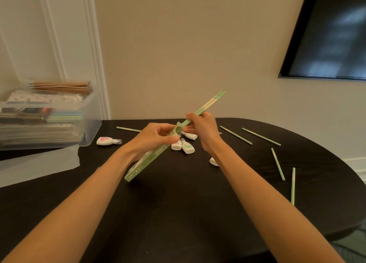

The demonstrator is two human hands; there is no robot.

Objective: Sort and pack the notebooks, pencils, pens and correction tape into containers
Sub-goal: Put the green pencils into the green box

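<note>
Gripped in curled left hand (156, 136): slim green carton (145, 164), likely light, crushable. Pinched in right hand (202, 128): two pencils (210, 101), stiff, light. Hold mid-shaft, close to carton mouth.

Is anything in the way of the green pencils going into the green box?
Nothing that shows. The right hand holds the green pencils with their lower ends right at the open end of the green box, which the left hand grips. The inside of the box is hidden.
</note>
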